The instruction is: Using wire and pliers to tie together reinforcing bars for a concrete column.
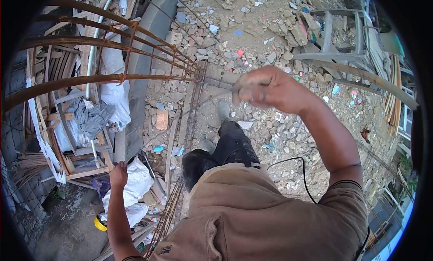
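Observation:
My right hand (266,89) is raised in front of me, its curled fingers blurred by motion. Several thin grey rods (217,82) reach as far as its fingertips; whether it grips them cannot be made out. Left of it rises a rusty rebar cage (128,49), long bars tied with square stirrups and narrowing toward the ground. Down at the left, my left hand (118,174) is closed, beside a wooden frame (90,172) and the grey concrete beam (133,135). Whatever it may hold is hidden.
Loose rubble (279,139) covers the ground around my boots (223,110). A second rebar cage (191,121) lies along the ground by a plank (172,148). White sacks (135,182) and a yellow hard hat (100,223) are at lower left. A wooden trestle (331,56) stands far right.

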Tool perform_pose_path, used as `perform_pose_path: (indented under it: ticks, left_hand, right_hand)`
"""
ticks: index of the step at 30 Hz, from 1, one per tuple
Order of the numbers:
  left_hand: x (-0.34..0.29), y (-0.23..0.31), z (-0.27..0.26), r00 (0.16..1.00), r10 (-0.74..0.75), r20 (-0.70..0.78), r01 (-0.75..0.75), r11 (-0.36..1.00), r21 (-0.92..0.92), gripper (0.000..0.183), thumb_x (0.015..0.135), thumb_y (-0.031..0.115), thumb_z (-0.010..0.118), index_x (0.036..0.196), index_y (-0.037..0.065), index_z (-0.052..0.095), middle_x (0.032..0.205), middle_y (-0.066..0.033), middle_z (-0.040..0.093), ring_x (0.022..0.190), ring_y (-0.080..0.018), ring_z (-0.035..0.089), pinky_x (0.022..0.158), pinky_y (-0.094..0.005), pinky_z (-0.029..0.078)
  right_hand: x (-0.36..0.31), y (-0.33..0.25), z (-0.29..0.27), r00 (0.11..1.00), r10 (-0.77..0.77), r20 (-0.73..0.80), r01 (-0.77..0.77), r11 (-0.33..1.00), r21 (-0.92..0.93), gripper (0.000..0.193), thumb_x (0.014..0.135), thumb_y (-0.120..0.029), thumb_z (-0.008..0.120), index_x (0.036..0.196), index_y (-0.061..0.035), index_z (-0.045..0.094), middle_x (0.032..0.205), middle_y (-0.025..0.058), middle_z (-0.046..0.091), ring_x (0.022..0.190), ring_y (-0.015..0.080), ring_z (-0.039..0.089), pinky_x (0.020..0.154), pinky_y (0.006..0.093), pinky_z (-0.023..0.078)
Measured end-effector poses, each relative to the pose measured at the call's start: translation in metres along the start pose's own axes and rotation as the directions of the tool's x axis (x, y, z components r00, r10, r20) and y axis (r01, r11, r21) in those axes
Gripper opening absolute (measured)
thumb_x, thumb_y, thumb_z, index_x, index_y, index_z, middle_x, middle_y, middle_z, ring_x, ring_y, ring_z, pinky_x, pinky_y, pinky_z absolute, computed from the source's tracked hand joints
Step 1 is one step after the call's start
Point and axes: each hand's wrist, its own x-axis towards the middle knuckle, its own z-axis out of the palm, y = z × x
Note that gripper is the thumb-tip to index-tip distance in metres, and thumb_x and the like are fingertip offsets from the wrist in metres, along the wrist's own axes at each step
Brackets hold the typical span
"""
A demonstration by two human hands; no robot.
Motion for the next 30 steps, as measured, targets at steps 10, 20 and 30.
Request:
perform_pose_path:
  ticks: [10,20,30]
  left_hand:
    - [0.089,-0.043,-0.021,0.928,-0.071,-0.364,-0.061,0.939,-0.339,0.042,0.102,0.036,0.044,0.092,-0.003,0.059,0.085,-0.0264,0.063,0.081,-0.0478,0.059,0.071,-0.0551,0.042]
    - [0.057,0.101,-0.091,0.76,0.409,-0.505,-0.629,0.657,-0.416,0.028,0.102,0.025,0.048,0.093,0.0,0.059,0.079,-0.0197,0.062,0.076,-0.0404,0.063,0.067,-0.0455,0.049]
    - [-0.019,0.102,0.004,0.42,0.906,-0.052,-0.903,0.411,-0.128,0.024,0.096,0.03,0.056,0.097,0.008,0.064,0.087,-0.0157,0.069,0.081,-0.0395,0.066,0.069,-0.0493,0.05]
  right_hand:
    - [-0.033,0.084,0.078,0.833,0.431,0.348,-0.119,0.752,-0.648,0.026,0.095,-0.031,0.058,0.096,-0.0066,0.067,0.088,0.0164,0.068,0.083,0.0331,0.064,0.076,0.0428,0.049]
    - [-0.183,0.152,0.039,0.746,0.203,-0.635,-0.666,0.244,-0.705,0.025,0.094,-0.024,0.052,0.088,-0.0007,0.06,0.091,0.0232,0.066,0.086,0.0451,0.062,0.075,0.0519,0.049]
    - [-0.191,0.007,0.047,0.633,-0.36,-0.686,-0.596,0.339,-0.728,0.029,0.097,-0.028,0.056,0.103,-0.0017,0.067,0.076,0.013,0.069,0.07,0.0258,0.066,0.063,0.0384,0.051]
